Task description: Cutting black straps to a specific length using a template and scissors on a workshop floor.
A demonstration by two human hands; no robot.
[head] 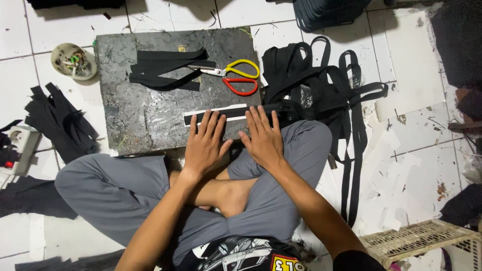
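Observation:
My left hand (pixel 205 145) and my right hand (pixel 262 137) lie flat, fingers spread, on the near edge of a dark scratched board (pixel 145 110). Their fingertips press on a black strap (pixel 232 113) laid over a white strip (pixel 216 109). The strap runs right into a tangled heap of black webbing (pixel 321 85). Farther back on the board lie several cut black strap pieces (pixel 165 70) and scissors (pixel 236 76) with one yellow and one red handle. I sit cross-legged in grey trousers, one bare foot showing below my hands.
A pile of cut black pieces (pixel 60 120) lies on the white tiled floor at the left. A small round dish of bits (pixel 74 61) stands by the board's far left corner. A white power strip (pixel 17 150) is at the left edge, a woven plastic basket (pixel 422 241) at bottom right.

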